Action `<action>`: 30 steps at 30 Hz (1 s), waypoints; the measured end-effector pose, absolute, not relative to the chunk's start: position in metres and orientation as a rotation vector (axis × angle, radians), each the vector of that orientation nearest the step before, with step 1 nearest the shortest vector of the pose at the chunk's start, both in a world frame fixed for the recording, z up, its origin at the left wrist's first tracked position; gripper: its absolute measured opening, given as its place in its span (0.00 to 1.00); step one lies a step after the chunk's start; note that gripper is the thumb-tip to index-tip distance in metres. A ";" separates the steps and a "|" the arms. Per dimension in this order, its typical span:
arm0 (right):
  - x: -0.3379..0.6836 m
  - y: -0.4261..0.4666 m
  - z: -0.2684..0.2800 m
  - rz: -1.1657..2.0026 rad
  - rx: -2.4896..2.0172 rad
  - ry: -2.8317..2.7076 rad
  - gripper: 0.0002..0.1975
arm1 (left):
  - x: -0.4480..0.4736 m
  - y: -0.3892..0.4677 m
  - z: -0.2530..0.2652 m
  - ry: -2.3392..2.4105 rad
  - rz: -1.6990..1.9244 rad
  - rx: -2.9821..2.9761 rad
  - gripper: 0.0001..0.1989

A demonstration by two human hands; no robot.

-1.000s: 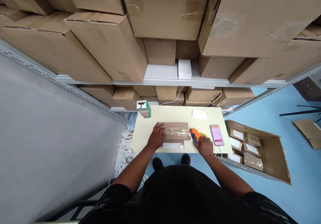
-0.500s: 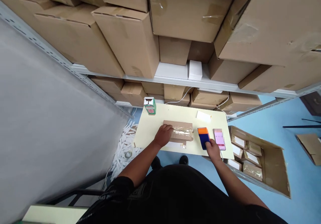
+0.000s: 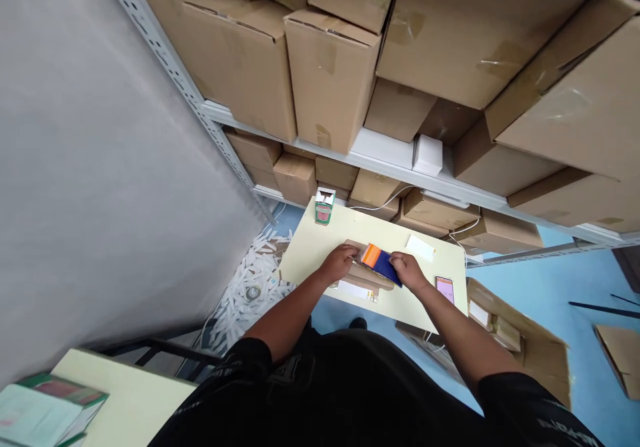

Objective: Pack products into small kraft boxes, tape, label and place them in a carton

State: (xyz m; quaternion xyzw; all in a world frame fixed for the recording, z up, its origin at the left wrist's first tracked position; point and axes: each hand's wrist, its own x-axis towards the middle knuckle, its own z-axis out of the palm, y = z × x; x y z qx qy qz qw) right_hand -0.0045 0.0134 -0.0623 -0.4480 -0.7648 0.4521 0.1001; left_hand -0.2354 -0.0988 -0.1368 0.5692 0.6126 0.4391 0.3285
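Note:
A small brown cardboard box (image 3: 369, 276) lies on the pale yellow table in front of me. My left hand (image 3: 341, 261) is closed at its left end, with the fingertips partly hidden. My right hand (image 3: 407, 270) grips the right end of a flat blue-and-orange object (image 3: 384, 264), whose exact kind I cannot make out. This object is over the top of the box, its orange end towards my left hand. Something shiny and clear shows between the left fingers and the orange end. A white label sheet (image 3: 354, 289) lies at the near side of the box.
A phone (image 3: 445, 289) and a white paper (image 3: 421, 247) are on the table (image 3: 310, 253), with a green carton (image 3: 325, 207) at its far left corner. Shelves of large boxes (image 3: 330, 80) rise behind. White strips (image 3: 245, 293) litter the floor left; an open carton (image 3: 543, 360) stands right.
My right hand has brought the blue-and-orange object left, from beside the phone to over the box. My left hand stays at the box's left end. The view has turned.

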 end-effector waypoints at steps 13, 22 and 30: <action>-0.016 0.017 -0.058 1.169 -1.383 -2.499 0.19 | -0.213 -0.091 -0.103 1.467 1.172 0.636 0.08; -0.040 0.027 -0.041 1.086 -1.547 -2.816 0.30 | -0.224 -0.095 -0.130 1.750 1.193 0.823 0.10; -0.048 0.039 -0.049 1.476 -1.665 -2.596 0.31 | -0.275 -0.113 -0.151 1.941 1.198 0.743 0.10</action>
